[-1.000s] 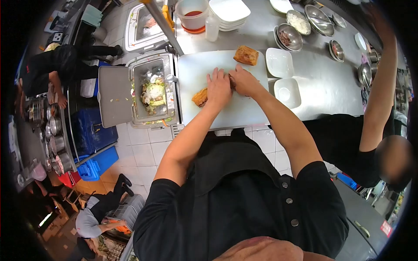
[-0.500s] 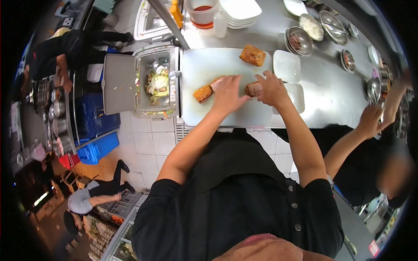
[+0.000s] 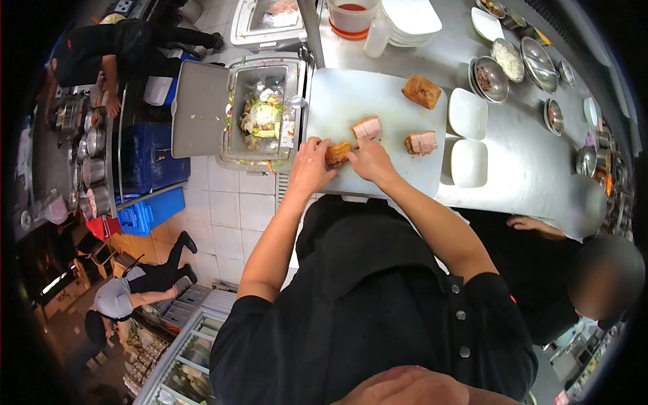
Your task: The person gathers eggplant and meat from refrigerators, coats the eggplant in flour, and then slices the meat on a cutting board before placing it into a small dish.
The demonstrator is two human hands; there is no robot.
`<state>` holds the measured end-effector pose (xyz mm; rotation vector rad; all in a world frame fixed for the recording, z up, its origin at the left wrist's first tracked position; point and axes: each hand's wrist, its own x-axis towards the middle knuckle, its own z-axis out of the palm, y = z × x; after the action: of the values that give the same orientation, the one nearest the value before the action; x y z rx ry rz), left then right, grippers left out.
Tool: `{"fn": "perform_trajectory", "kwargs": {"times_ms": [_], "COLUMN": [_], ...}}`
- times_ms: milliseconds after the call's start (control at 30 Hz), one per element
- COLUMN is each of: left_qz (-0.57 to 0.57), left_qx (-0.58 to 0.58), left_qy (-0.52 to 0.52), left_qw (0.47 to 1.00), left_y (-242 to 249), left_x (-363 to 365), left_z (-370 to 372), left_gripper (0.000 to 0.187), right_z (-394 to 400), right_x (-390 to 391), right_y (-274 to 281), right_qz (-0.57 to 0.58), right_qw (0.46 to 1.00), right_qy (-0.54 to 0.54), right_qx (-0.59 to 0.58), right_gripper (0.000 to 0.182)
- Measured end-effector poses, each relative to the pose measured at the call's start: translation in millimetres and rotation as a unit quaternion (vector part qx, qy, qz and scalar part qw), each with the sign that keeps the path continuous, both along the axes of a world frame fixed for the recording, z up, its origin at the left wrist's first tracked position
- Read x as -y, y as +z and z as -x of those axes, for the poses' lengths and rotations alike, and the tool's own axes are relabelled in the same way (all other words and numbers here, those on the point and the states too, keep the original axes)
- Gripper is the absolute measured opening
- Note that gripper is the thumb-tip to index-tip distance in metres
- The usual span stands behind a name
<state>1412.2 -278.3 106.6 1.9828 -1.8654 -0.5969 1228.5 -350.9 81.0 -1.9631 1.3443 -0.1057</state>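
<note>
My left hand (image 3: 312, 165) lies at the near left of a white cutting board (image 3: 325, 91), fingers curled around the left end of a golden-brown piece of roast pork belly (image 3: 337, 154). At the right end of this piece my right hand (image 3: 373, 164) has its fingers closed against it. Just beyond my right fingers is a sliced pork portion (image 3: 366, 127) with its pale cut side up. Another sliced portion (image 3: 422, 143) sits near the board's right edge, and an uncut pork block (image 3: 422, 91) is at the far right corner.
Two square white bowls (image 3: 467, 113) stand right of the board. Stacked white plates (image 3: 410, 27), a squeeze bottle (image 3: 377, 37) and metal bowls (image 3: 491, 79) stand farther back. An open scrap bin (image 3: 263, 121) adjoins the board's left. A co-worker (image 3: 533, 270) stands at my right.
My right hand has left the right-hand sliced portion and moved left to the pork piece near my left hand. The view has shifted, and the co-worker at right has lowered their arms.
</note>
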Motion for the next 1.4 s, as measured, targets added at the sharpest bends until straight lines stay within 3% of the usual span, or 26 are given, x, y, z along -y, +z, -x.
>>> {"fn": "perform_trajectory", "kwargs": {"times_ms": [67,133,233,300,367,467,567,633,800,867,933,1067,1100,1133,1167,1200,1233,1367,1400], "left_qz": [-0.021,0.011,0.056,0.081,0.089,0.121,0.129,0.127,0.099,0.088,0.074,0.124,-0.019,-0.161,-0.163,-0.237,-0.308,-0.287,-0.257], "left_qx": [-0.055,-0.080,-0.151,-0.201,-0.156,-0.097,-0.085,-0.096,-0.164,-0.182,-0.119,-0.140,-0.246,-0.340,-0.337,-0.424,-0.503,-0.543,-0.497], "left_qy": [-0.017,-0.012,-0.007,-0.017,-0.031,-0.049,-0.063,-0.061,-0.115,-0.150,-0.188,-0.183,-0.095,-0.002,-0.005,0.022,0.048,0.061,0.017], "left_qw": [0.998,0.997,0.987,0.976,0.983,0.987,0.986,0.985,0.975,0.968,0.972,0.965,0.964,0.927,0.927,0.874,0.806,0.787,0.829], "left_y": [-15.2,-18.0,-7.6,6.6,-9.1,-24.4,-42.3,-49.2,7.4,11.2,-1.5,-32.0,-64.9,-82.0,-71.0,-49.6,-34.8,-43.4,-34.0], "left_x": [0.5,7.1,27.9,48.8,63.8,65.6,65.4,72.2,100.3,107.7,110.2,107.1,109.2,110.4,110.8,111.5,111.2,110.8,110.5], "left_z": [-7.1,-4.5,18.3,35.2,41.0,46.9,46.7,53.6,112.8,138.6,160.6,160.4,154.7,154.2,158.7,163.5,168.8,187.7,194.9], "left_gripper": [0.064,0.063,0.062,0.065,0.067,0.073,0.077,0.080,0.080,0.079,0.080,0.074,0.071,0.068,0.068,0.066,0.065,0.062,0.064], "right_z": [-11.8,-8.4,8.9,22.5,35.8,36.9,37.7,52.7,134.5,164.0,185.1,208.4,212.7,214.6,214.2,214.7,215.3,232.8,245.2], "right_x": [-1.8,2.4,23.8,45.1,67.3,79.6,90.8,98.2,105.5,103.5,105.1,108.2,111.9,111.6,113.8,116.2,115.9,99.2,90.9], "right_y": [-15.1,-8.1,45.2,46.3,22.0,9.9,-18.0,-17.2,49.8,66.9,41.3,16.9,9.0,9.1,14.0,15.3,15.1,21.6,25.1], "right_qz": [0.027,0.038,0.037,0.034,0.073,0.108,0.063,0.061,0.096,0.035,0.004,-0.022,-0.078,-0.081,-0.204,-0.321,-0.328,-0.310,-0.310], "right_qw": [0.996,0.995,0.991,0.986,0.994,0.990,0.994,0.995,0.989,0.992,0.994,0.997,0.993,0.992,0.964,0.915,0.908,0.893,0.891], "right_qy": [-0.052,-0.067,-0.106,-0.132,-0.084,-0.088,-0.064,-0.062,-0.081,-0.112,-0.110,-0.080,-0.082,-0.088,-0.126,-0.160,-0.159,-0.184,-0.189], "right_qx": [0.074,0.071,0.079,0.095,0.003,-0.039,0.057,0.058,0.082,0.034,0.003,-0.002,0.030,0.033,0.111,0.187,0.206,0.271,0.273], "right_gripper": [0.023,0.023,0.022,0.022,0.024,0.026,0.030,0.032,0.033,0.033,0.035,0.043,0.046,0.046,0.045,0.044,0.042,0.042,0.042]}}
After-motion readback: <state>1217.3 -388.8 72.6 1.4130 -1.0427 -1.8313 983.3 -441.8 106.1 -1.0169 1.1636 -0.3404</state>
